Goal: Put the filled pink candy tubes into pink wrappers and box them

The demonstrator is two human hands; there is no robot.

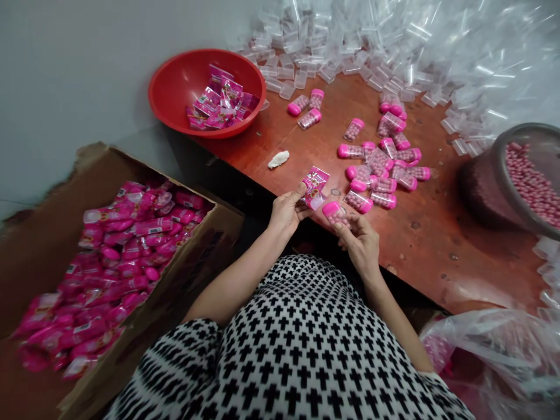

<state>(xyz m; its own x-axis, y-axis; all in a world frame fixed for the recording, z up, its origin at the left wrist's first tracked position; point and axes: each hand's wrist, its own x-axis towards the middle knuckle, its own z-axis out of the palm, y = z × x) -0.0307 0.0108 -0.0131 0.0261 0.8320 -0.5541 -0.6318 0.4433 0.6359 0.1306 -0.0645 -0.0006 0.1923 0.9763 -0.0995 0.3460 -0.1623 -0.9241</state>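
Near the table's front edge, my left hand [286, 211] is closed on a printed pink wrapper [315, 185], which sticks up past the fingers. Just to its right, my right hand [359, 240] pinches a small clear container [336, 214] with a pink cap and pink balls inside. The capped end points toward the wrapper, and the two are close together. Beyond my right hand lies a loose group of similar filled containers [380, 161] with pink caps. A few more filled containers [310, 119] rest farther back, by the red bowl.
A red bowl [163, 87] at the back left holds pink wrappers. Clear empty containers [394, 52] are heaped along the back. A bucket [476, 186] of pink balls stands right. At lower left, a cardboard box [219, 224] holds wrapped pink containers. A plastic bag [503, 338] is lower right.
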